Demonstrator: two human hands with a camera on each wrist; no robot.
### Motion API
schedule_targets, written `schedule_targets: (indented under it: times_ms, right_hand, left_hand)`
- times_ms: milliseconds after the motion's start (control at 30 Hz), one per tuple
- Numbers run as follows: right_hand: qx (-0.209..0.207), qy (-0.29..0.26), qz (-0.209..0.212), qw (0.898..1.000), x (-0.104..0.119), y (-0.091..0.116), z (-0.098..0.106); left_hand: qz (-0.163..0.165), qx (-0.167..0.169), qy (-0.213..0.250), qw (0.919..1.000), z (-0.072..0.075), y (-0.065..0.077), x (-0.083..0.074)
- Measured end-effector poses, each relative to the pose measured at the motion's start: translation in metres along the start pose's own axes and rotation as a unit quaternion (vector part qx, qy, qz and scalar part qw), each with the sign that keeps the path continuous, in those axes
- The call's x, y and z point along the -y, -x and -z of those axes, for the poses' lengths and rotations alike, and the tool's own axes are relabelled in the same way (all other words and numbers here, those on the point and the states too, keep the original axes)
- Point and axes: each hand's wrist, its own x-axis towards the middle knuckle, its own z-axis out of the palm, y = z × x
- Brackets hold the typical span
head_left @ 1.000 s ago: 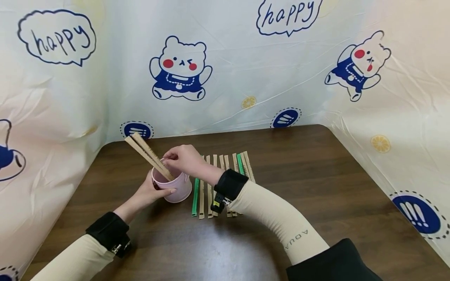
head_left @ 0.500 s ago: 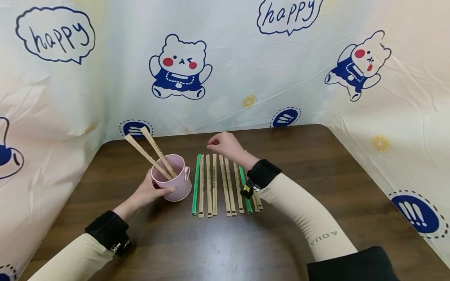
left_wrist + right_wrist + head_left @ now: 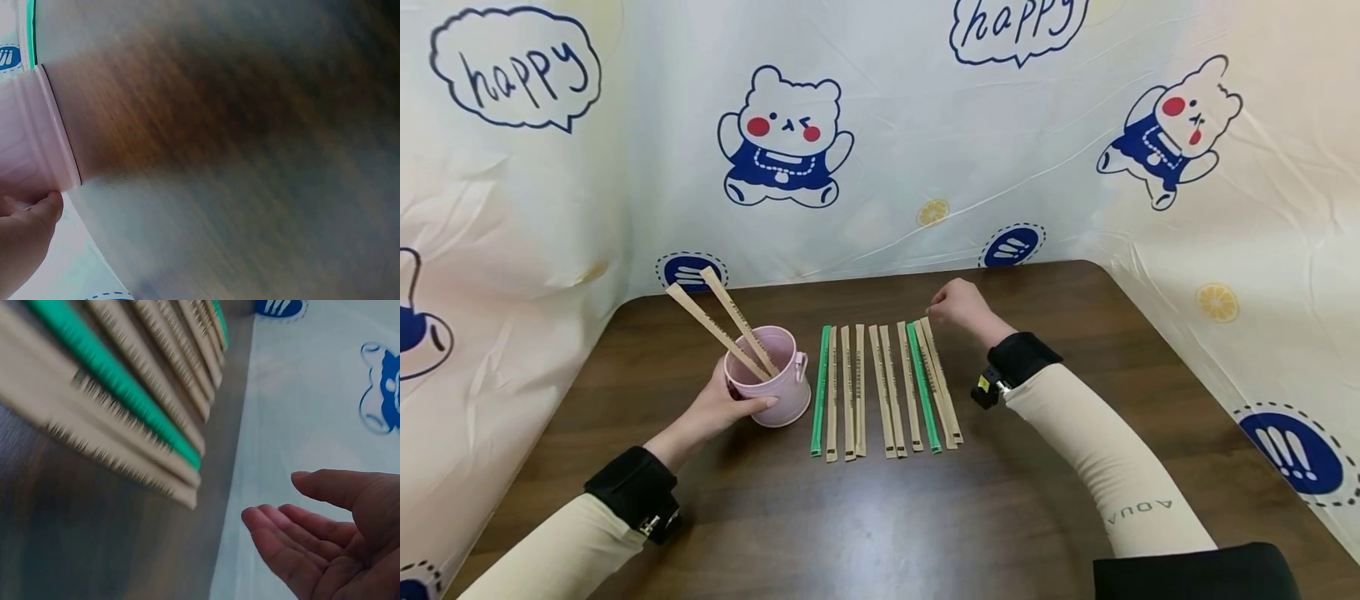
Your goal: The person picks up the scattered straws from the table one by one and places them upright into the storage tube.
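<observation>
A small pink bucket (image 3: 784, 387) stands at the left of the table, and my left hand (image 3: 715, 407) holds it with the thumb along its near side. Two tan, long, thin paper strips (image 3: 748, 329) lean out of it to the left. My right hand (image 3: 961, 307) hovers just past the far right end of a row of similar printed strips (image 3: 848, 392). In the right wrist view its thumb and fingers (image 3: 275, 537) are apart with nothing between them. Closest to it is the rightmost tan strip (image 3: 942, 379).
The row mixes several tan strips with two green ones: a green strip (image 3: 822, 390) at its left end and a green strip (image 3: 923, 387) near its right end. A brown wooden table (image 3: 850, 525) carries everything. A printed cloth curtain (image 3: 895, 125) hangs round its back and sides.
My right hand has left the bucket and moved right across the row to its far right end. One strip in the bucket has tilted apart from the other. My left hand keeps its place.
</observation>
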Motion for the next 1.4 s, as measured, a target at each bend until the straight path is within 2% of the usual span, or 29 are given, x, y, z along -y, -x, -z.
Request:
schedule_targets:
  times_ms: [167,367,567,967,1167,1400]
  right_hand:
    - [0.014,0.027,-0.045,0.999,-0.017,-0.004,-0.003]
    - [0.031,0.086,-0.055,0.994,-0.025,-0.004,-0.017]
    - [0.047,0.113,-0.057,0.991,-0.023,0.001,-0.028]
    - [0.041,0.145,-0.059,0.987,-0.022,0.004,-0.041]
    - [0.041,0.168,-0.081,0.982,-0.012,0.004,-0.05]
    - [0.046,0.175,-0.071,0.981,-0.013,0.003,-0.054]
  left_hand:
    - [0.002,-0.006,-0.008,0.9999,-0.001,0.001,-0.001]
    - [0.014,-0.005,-0.009,0.9999,-0.001,0.001,0.0]
    - [0.021,-0.005,-0.001,0.9998,-0.002,0.0,0.0]
    - [0.032,-0.004,-0.005,0.9995,-0.002,0.0,-0.003]
    - [0.028,-0.004,-0.003,0.9996,0.0,0.0,-0.003]
    - [0.037,0.002,-0.012,0.9993,-0.001,0.003,-0.002]
